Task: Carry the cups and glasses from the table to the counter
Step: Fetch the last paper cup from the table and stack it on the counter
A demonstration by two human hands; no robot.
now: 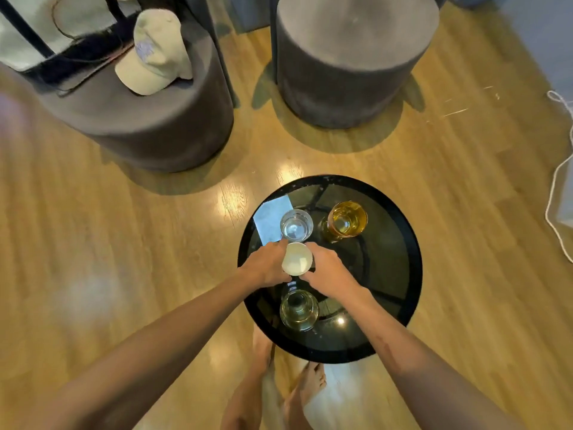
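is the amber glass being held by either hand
No, the amber glass stands alone on the table; both hands are around the white cup.

Round black glass-topped table [400,218]; amber drinking glass [347,219], centre right. Cream-white cup [297,259]. Beige cap [155,54], grey cylindrical stool [353,72], upper frame.
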